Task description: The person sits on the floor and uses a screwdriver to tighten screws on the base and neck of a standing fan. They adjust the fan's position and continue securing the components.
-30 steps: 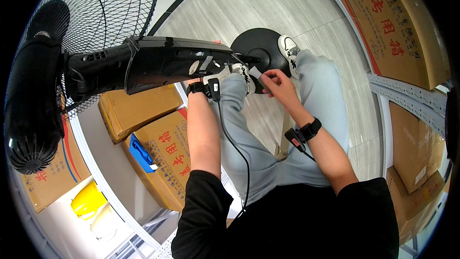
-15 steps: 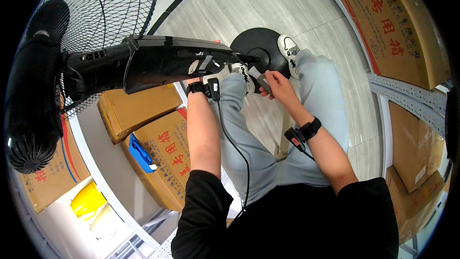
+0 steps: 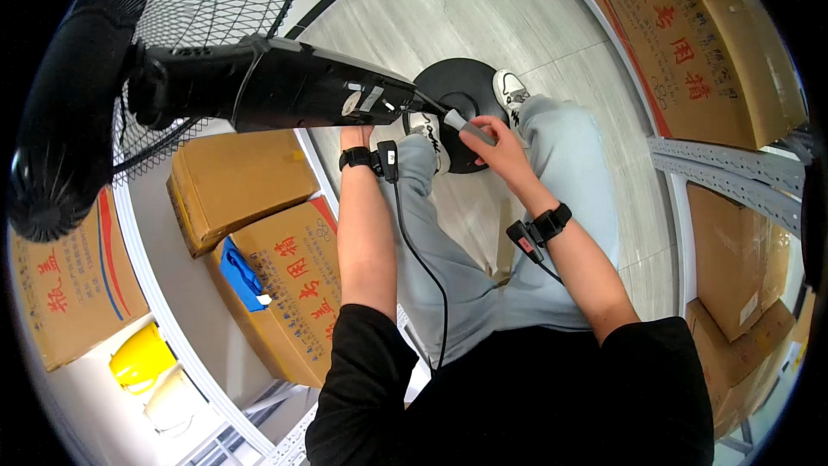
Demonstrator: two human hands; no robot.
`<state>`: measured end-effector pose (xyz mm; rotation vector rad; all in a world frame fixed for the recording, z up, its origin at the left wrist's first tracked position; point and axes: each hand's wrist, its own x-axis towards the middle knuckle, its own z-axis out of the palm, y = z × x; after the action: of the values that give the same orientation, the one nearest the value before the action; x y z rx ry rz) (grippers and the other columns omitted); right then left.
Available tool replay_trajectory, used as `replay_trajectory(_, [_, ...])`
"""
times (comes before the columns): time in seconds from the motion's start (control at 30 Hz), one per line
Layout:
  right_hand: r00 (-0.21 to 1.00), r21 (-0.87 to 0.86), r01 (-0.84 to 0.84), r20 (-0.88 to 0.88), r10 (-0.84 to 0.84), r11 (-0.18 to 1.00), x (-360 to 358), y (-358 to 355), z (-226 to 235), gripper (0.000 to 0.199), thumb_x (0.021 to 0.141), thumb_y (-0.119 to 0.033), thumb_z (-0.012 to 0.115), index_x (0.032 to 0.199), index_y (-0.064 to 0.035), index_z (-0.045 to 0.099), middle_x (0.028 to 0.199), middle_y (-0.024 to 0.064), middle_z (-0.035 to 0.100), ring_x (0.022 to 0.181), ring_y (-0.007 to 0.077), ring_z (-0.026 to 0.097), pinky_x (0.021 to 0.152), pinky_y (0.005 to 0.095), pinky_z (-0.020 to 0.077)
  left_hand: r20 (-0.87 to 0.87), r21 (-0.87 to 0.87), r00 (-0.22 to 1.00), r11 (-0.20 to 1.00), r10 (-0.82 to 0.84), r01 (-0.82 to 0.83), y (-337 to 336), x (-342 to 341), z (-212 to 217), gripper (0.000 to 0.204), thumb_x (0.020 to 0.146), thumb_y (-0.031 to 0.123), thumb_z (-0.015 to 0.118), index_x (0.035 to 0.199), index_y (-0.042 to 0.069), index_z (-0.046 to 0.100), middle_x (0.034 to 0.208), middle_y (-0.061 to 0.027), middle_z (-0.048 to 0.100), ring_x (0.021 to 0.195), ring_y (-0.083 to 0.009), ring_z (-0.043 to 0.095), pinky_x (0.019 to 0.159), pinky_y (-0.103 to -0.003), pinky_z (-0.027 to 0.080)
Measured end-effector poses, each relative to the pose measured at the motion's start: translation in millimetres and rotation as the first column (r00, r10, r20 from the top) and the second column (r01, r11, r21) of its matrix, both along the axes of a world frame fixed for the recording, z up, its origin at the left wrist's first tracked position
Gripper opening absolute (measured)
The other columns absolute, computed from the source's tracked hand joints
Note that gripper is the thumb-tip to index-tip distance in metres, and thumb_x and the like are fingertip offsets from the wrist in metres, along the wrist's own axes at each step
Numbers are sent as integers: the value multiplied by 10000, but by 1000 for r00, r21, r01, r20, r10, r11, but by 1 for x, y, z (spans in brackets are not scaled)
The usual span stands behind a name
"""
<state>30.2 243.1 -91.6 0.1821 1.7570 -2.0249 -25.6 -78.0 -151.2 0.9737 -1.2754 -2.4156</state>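
Note:
A black pedestal fan is tilted across my lap. Its long black housing (image 3: 285, 91) runs from the motor head (image 3: 73, 103) and wire grille (image 3: 207, 0) toward the round black base (image 3: 466, 91) on the floor. My left hand (image 3: 355, 133) reaches up under the housing and grips it, with the fingers mostly hidden behind it. My right hand (image 3: 498, 145) holds a grey-handled tool (image 3: 468, 127) with its tip at the lower end of the housing. Both wrists wear black bands with small sensors, and a cable hangs from the left one.
Cardboard boxes (image 3: 237, 185) stack at my left, one with a blue item (image 3: 241, 276) on it. A yellow container (image 3: 142, 358) sits lower left. More boxes (image 3: 690, 34) and a grey metal shelf rail (image 3: 733, 173) stand on the right. My feet rest by the fan base.
My right hand and the tool have shifted very slightly at the end of the housing. The fan and my left hand stay about where they were.

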Motion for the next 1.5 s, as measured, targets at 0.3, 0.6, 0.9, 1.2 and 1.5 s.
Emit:
replay_trajectory(0.3, [975,-52,-58,212,68,997,3,0,10,420,873,-309,675,1162,-34,546,882,49,652,737,107,634,592,231,494,144,-34,970,979,-196,203,29,31,52,169,936,160,439,782,105,480,591,33,349,469,-89,285,417,-243,216])
replay_trajectory(0.6, [991,44,-122,62,119,992,4,-5,12,397,874,-312,673,1134,-38,549,832,32,658,710,78,627,557,208,471,50,209,998,978,-24,13,76,80,75,358,915,112,525,1255,9,478,716,-29,483,625,-123,448,542,-245,373])
replay_trajectory(0.9, [954,-33,-182,236,185,983,-4,-3,21,329,911,-381,603,1099,-113,571,867,7,668,703,54,612,584,201,442,-188,286,981,954,-37,91,90,109,68,345,867,-78,486,1211,-100,469,1082,-190,576,958,-247,589,879,-325,505])
replay_trajectory(1.2, [938,-160,-187,262,224,969,-7,6,18,258,925,-305,595,1079,-100,569,823,14,643,675,75,593,567,206,446,-246,263,965,952,-90,156,87,111,70,294,945,70,512,1190,-91,491,1049,-160,602,936,-214,604,835,-292,510])
replay_trajectory(1.5, [977,-74,-146,149,155,987,24,30,46,249,928,-269,589,1072,-68,560,804,34,640,656,84,584,561,220,444,-210,291,975,947,-76,137,89,102,73,265,951,129,502,1126,-66,538,1025,-170,621,915,-223,616,781,-298,515])
